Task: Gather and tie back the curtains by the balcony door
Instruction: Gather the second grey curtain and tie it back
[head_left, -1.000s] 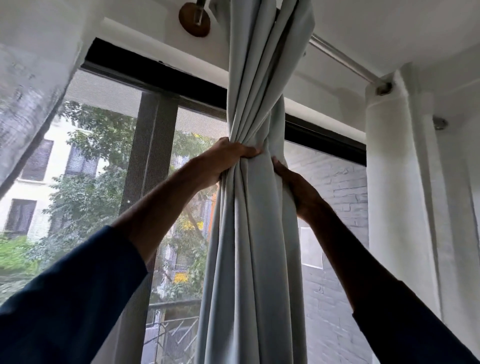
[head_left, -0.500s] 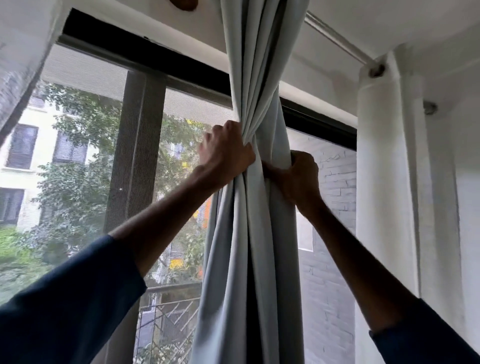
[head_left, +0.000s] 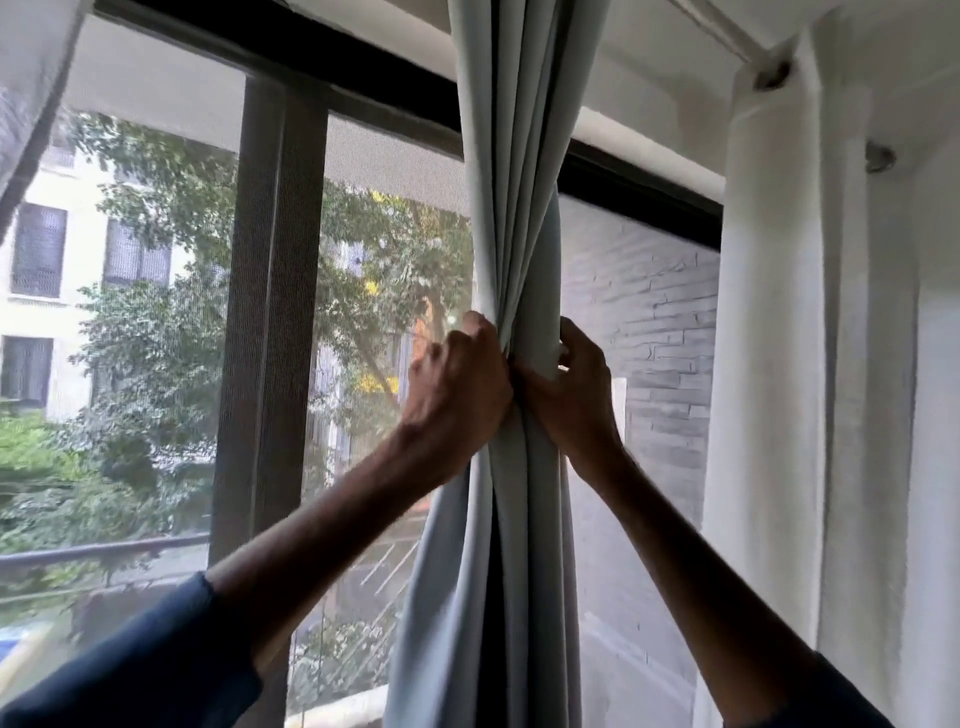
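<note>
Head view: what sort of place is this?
Probably a home room facing a balcony: a gathered grey curtain, a dark-framed screened door, and a railing with trees outside.

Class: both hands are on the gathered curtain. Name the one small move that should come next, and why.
Probably hold the bunch with the left hand alone and free the right hand to bring a tie: both hands grip the folds of the grey curtain at one height, and no band shows around them yet.

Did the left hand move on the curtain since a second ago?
Yes. The left hand has slid down the curtain. It now grips farther below the dark top window frame than before.
</note>
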